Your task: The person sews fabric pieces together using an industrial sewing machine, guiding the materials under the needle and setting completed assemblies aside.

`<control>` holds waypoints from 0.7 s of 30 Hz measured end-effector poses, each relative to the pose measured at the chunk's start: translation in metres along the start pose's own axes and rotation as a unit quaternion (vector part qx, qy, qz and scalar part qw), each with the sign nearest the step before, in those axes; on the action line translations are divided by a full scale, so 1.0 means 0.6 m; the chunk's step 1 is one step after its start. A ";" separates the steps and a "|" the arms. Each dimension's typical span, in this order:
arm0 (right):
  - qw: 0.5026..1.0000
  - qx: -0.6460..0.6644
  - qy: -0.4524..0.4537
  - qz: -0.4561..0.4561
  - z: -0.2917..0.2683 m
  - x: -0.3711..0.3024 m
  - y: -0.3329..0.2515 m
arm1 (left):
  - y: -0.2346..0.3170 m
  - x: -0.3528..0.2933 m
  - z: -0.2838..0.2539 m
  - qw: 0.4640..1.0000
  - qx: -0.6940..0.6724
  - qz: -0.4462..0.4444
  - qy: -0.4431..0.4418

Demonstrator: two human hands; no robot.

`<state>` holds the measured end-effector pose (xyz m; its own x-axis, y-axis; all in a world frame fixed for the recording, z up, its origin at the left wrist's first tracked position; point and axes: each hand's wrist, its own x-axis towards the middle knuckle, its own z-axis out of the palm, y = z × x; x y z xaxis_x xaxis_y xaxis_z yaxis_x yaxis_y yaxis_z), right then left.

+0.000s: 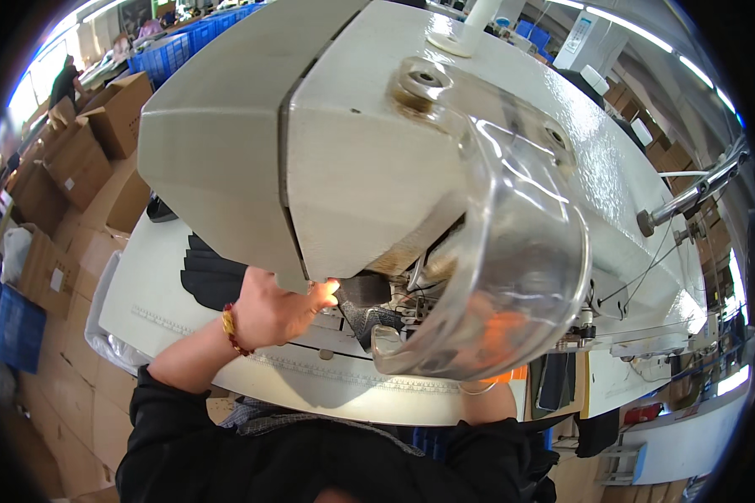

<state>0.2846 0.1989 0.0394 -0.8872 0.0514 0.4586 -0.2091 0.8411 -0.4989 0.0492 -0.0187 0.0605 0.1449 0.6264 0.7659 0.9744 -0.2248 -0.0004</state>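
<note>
At the near edge of the counter, the person's black sleeves enter from below. The left hand rests on the counter surface, with a beaded bracelet at the wrist. Its fingers are curled and extended toward the needle area, pressing on a piece of dark fabric that lies under the machine head; whether they pinch the fabric or only press it flat cannot be determined. The right hand is visible only as a blurred shape through the clear curved guard, so the state of its fingers cannot be determined. More dark fabric lies on the counter to the left of the left hand, toward the far edge. Above both hands, the white sewing machine head covers most of the counter. A thread rod projects at the right side of the machine. Beyond the left edge of the counter, cardboard boxes stand on the floor, and blue crates are stacked farther back.
</note>
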 end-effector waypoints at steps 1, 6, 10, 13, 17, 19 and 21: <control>1.000 -0.020 0.010 -0.013 0.007 0.001 0.004 | -0.017 0.003 0.000 1.000 -0.029 0.002 -0.002; 0.988 -0.113 0.064 -0.088 0.068 0.015 -0.008 | -0.083 0.011 0.020 0.985 -0.159 -0.063 -0.017; 0.962 -0.224 0.068 -0.138 0.106 0.017 -0.062 | -0.110 0.004 0.028 0.966 -0.225 -0.065 -0.109; 0.913 -0.328 0.144 -0.196 0.106 0.025 -0.069 | -0.107 0.001 0.033 0.956 -0.255 -0.066 -0.129; 0.897 -0.350 0.136 -0.233 0.097 0.021 -0.051 | -0.084 0.003 0.036 0.949 -0.283 -0.088 -0.109; 0.888 -0.389 0.096 -0.227 0.096 0.014 -0.040 | -0.063 0.006 0.039 0.947 -0.292 -0.121 -0.054; 0.888 -0.396 0.075 -0.221 0.097 0.008 -0.031 | -0.045 0.009 0.043 0.941 -0.300 -0.158 0.014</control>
<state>0.2603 0.1522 0.0084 -0.7133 -0.3574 0.6028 -0.1170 0.9088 0.4004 0.0284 0.0099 0.0483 -0.1489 0.7154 0.6827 0.6945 -0.4158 0.5872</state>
